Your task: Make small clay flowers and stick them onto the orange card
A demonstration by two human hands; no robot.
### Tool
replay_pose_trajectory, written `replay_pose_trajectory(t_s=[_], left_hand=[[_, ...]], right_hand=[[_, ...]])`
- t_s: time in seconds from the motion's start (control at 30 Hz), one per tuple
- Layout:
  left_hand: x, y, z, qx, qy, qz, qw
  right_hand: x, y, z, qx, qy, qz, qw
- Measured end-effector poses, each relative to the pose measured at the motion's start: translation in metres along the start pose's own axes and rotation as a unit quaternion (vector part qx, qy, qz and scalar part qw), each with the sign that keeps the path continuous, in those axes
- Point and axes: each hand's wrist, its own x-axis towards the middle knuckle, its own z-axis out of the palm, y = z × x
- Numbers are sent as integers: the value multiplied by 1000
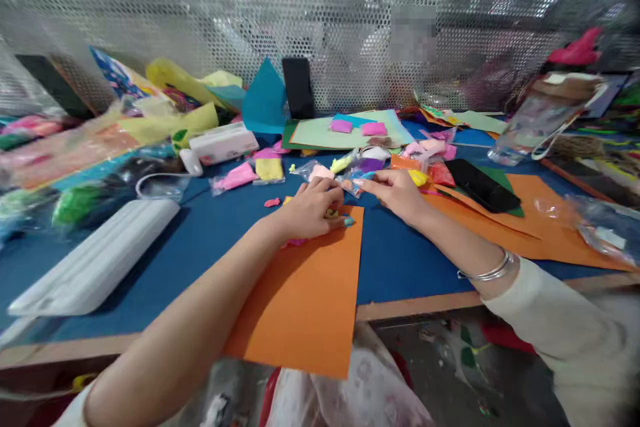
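Note:
My left hand (pixel 315 208) rests on the far end of an orange paper sheet (pixel 310 300), which overhangs the table's front edge. Its fingers are curled, with small yellow bits (pixel 331 213) showing between thumb and fingers; what it grips is mostly hidden. A bit of pink shows under the palm. To the right, my right hand (pixel 397 192) is closed in a pinch at a small clear plastic packet (pixel 354 188). Blue shows at its fingertips. Just beyond both hands lie packets of coloured clay, among them a purple one (pixel 370 165) and a peach one (pixel 321 172).
A white power strip (pixel 100 257) lies at left, near a white box (pixel 225 142). Black phone (pixel 483 185) and orange sheets (pixel 550 233) lie at right. A water bottle (pixel 533 113) stands behind them. Pink clay pieces (pixel 374 129) sit on pale green paper (pixel 320 135) before a perforated metal screen (pixel 350 27).

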Motion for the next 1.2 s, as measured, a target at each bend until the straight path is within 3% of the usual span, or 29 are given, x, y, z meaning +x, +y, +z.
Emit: replay_pose_trajectory(t_s=[0.27, 0.63, 0.8, 1.2], left_hand=[[4, 1, -2, -31, -15, -28, 999], [2, -1, 0, -8, 6, 1, 1000], [3, 0, 0, -19, 6, -15, 1000], [3, 6, 4, 39, 35, -2, 999]], right_hand=[[0, 3, -1, -1, 0, -8, 1000], [0, 1, 0, 5, -3, -10, 1000], [-1, 1, 0, 2, -3, -8, 1000], [-1, 2, 0, -10, -8, 12, 1000]])
